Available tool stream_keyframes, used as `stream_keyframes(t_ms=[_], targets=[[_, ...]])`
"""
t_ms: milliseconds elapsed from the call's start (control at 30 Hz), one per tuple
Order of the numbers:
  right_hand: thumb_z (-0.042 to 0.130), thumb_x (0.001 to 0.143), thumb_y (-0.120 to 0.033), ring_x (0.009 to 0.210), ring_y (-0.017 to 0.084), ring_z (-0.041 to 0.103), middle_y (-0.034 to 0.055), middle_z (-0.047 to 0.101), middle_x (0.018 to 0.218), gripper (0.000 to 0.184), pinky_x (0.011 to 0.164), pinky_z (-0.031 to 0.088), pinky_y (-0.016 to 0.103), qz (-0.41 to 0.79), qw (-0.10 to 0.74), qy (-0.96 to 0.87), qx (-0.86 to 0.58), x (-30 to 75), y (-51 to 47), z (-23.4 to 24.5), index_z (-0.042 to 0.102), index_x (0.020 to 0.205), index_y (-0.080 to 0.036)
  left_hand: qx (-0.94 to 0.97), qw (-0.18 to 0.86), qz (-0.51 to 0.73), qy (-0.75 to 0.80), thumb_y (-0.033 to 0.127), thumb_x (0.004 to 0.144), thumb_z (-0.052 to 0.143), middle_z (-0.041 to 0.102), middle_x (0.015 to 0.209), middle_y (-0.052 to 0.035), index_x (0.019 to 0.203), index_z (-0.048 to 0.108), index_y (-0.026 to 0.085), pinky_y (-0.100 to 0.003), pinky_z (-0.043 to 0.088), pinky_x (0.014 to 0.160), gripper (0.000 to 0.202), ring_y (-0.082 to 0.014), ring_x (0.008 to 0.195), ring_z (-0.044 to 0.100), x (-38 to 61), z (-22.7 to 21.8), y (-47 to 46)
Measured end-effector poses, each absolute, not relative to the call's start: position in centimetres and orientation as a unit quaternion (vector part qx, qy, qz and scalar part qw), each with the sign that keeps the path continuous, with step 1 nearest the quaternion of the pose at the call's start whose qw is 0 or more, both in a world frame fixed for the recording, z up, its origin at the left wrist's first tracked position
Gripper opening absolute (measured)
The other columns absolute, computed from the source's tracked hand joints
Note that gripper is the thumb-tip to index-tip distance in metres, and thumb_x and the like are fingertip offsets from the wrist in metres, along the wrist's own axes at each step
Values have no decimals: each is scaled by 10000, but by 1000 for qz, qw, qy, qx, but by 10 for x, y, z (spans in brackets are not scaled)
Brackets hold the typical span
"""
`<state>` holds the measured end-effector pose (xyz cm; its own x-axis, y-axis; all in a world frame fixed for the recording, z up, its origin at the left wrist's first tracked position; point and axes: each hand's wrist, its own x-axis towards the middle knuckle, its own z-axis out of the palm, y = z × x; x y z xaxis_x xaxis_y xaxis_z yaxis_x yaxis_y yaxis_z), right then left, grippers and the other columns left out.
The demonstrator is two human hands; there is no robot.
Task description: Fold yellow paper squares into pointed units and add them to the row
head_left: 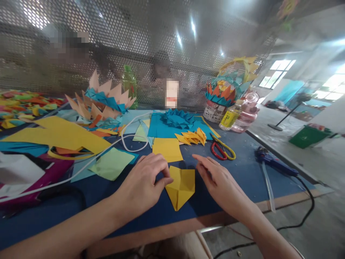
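A partly folded yellow sheet of paper lies on the blue tabletop in front of me, creased, with its point toward me. At its left edge my left hand pinches the paper between thumb and fingers. My right hand hovers just right of the sheet, fingers stretched out and holding nothing. Just beyond lies a flat yellow square. Folded yellow paper pieces sit behind it, to the right. Farther back, a blue folded-paper ring rests on blue sheets.
Scissors with red and yellow handles lie right of the pieces. A glue gun with its cord is at the right edge. Bottles and a can stand behind. A white cable crosses left among paper sheets.
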<state>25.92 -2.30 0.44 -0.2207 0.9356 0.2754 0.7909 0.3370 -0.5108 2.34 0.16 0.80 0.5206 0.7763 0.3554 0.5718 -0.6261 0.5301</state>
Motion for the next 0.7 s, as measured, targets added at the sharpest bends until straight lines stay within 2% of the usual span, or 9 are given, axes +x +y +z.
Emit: stream_keyframes(t_ms=[133,267,367,433,500,567,700], targets=[[485,1007,-312,712,190,638,21,692,813,381,608,449,293,149,244,-768,-574,253,-14,9,541,1352,-161,860,183,303,367,142,922,558,579,854,-13,792,523,192,-363,351,786,144,-206,856,508,24,10,-4],[500,1005,-334,632,158,614,-30,657,710,371,545,397,257,154,246,-770,-568,249,-9,7,532,1342,-183,870,200,296,339,146,907,592,588,871,-2,815,543,200,-362,362,814,118,-198,867,530,24,11,-7],[520,994,-303,726,175,640,-3,673,799,362,616,450,278,144,256,-770,-566,248,-11,5,524,1337,-189,876,215,287,324,136,892,615,604,907,-6,836,562,203,-350,382,824,102,-200,901,548,23,11,-6],[525,990,-277,897,216,639,62,671,980,314,749,486,342,122,271,-767,-569,248,-17,6,549,1289,-184,877,227,282,316,112,892,604,620,962,-16,874,581,202,-344,398,859,95,-202,949,562,23,10,-5],[523,989,-243,1031,248,594,98,628,1114,218,877,464,414,101,286,-768,-564,247,-28,8,588,1190,-191,880,243,271,306,84,891,592,634,1036,-23,937,609,206,-332,413,898,131,-200,1012,575,23,10,-4],[541,980,-189,1011,233,579,70,624,1083,120,896,453,414,112,285,-789,-533,244,-40,10,610,1074,-214,882,261,255,299,65,882,596,641,1082,-27,1006,628,213,-323,427,912,196,-201,1049,587,23,8,-3],[648,923,-133,964,218,564,32,635,1017,122,859,459,376,168,241,-817,-497,237,-57,10,614,1001,-221,880,288,226,303,55,830,651,657,1027,-28,1019,650,203,-324,448,882,240,-212,997,617,25,5,-1]])
